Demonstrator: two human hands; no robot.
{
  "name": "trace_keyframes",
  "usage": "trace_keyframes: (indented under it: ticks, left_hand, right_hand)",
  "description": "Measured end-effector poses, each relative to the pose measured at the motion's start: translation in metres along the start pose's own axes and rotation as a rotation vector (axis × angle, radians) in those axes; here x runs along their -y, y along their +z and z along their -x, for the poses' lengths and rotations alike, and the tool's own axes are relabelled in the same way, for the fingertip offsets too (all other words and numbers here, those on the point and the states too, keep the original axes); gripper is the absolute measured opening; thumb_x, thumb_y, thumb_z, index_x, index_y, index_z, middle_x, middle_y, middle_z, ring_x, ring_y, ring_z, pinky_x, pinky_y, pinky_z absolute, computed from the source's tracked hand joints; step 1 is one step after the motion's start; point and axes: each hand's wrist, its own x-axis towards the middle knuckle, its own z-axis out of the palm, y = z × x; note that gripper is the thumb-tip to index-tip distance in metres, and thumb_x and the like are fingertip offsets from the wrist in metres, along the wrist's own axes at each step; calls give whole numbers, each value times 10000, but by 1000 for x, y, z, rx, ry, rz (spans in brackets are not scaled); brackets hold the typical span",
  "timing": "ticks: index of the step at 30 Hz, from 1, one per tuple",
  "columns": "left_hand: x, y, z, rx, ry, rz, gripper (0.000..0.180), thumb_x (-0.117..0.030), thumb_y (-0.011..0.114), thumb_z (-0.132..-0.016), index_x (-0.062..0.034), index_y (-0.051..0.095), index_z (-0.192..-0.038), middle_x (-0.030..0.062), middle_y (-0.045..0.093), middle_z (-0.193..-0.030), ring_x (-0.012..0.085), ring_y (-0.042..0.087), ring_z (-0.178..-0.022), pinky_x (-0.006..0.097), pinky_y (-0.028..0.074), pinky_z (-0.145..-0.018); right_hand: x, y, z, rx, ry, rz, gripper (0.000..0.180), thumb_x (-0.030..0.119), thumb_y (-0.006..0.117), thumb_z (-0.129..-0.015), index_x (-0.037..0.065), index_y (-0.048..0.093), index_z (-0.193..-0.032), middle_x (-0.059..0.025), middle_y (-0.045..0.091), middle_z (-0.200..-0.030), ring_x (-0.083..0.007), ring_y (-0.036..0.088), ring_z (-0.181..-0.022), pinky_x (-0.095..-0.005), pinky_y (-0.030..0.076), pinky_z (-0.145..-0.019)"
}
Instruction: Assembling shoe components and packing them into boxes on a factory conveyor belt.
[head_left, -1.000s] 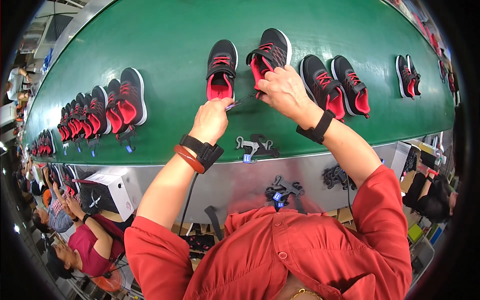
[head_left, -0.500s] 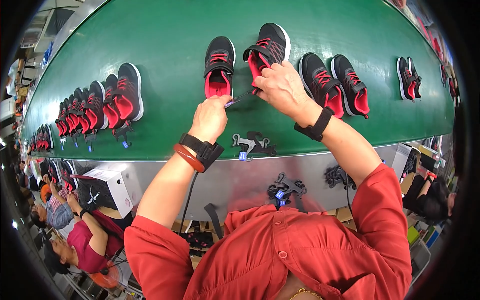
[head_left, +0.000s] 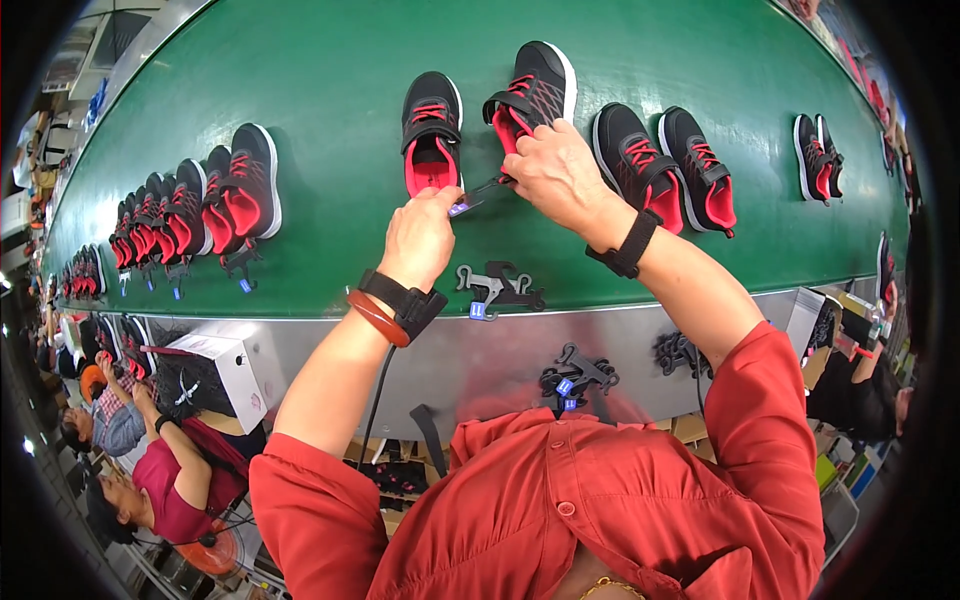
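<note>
A dark plastic shoe hanger (head_left: 486, 194) with a blue tag spans the gap between my hands. My left hand (head_left: 420, 238) pinches its left end at the heel of a black sneaker (head_left: 431, 110) with red lining and laces. With bent fingers, my right hand (head_left: 562, 178) grips the hanger's other end by the heel of the matching sneaker (head_left: 546, 80), which is tilted outward. My fingers partly hide both heels, so whether the hanger is hooked into either shoe cannot be made out. Nearer me lie loose grey and black hangers (head_left: 497, 287).
Another sneaker pair (head_left: 640, 160) stands right of my hand on the green belt (head_left: 340, 200); a further pair (head_left: 818, 158) is farther right. Several sneakers (head_left: 245, 185) line the left. More hangers (head_left: 578, 376) lie on the metal ledge (head_left: 330, 370). A box (head_left: 235, 370) and co-workers (head_left: 170, 470) are at left.
The shoes and loose hangers on the belt have shifted slightly left. My right hand has moved a little left; my left hand stays nearly in place. Another shoe shows at the far right edge.
</note>
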Motion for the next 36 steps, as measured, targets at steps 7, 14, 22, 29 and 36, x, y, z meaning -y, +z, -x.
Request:
trace_keyframes:
  ticks: [7, 14, 22, 29, 36]
  left_hand:
    - [9, -23, 6, -184, 234, 244, 426, 93, 430, -667, -44, 621, -1023, 209, 472, -1234, 342, 535, -1076, 337, 439, -900]
    - [34, -11, 17, -224, 88, -57, 721, 161, 474, -729, -124, 320, -1372, 218, 216, -1432, 434, 407, -1209, 438, 427, -964]
    - [8, 54, 76, -21, -117, 94, 560, -121, 742, -704, -68, 507, -1210, 138, 507, -1059, 277, 570, -917, 355, 480, -777]
    - [15, 80, 60, 55, -325, 346, 372, -16, 713, -726, -25, 530, -1049, 70, 520, -907, 148, 573, -710, 283, 524, -588]
    - [-26, 51, 70, 262, -597, 1150, 226, -77, 608, -870, -5, 510, -1060, 45, 573, -824, 97, 569, -626, 260, 558, -583]
  right_hand:
    - [5, -6, -14, -143, 38, -193, 120, 148, 672, -670, 121, 608, -768, -38, 569, -764, -221, 554, -759, -351, 395, -671]
    - [22, 10, 3, -299, 152, -522, 348, 87, 660, -695, 37, 491, -995, -170, 531, -917, -363, 535, -877, -435, 466, -739]
    - [79, 14, 79, 418, 295, -513, 567, 199, 789, -632, 20, 495, -1081, -161, 541, -987, -325, 568, -929, -399, 481, -799]
    - [76, 32, 92, 328, 227, -637, 498, 105, 738, -649, 50, 490, -1077, -137, 560, -912, -321, 560, -928, -405, 468, -764]
    - [59, 1, 120, 142, 196, -972, 139, 22, 612, -697, 76, 523, -790, -92, 547, -808, -306, 548, -832, -386, 430, -707]
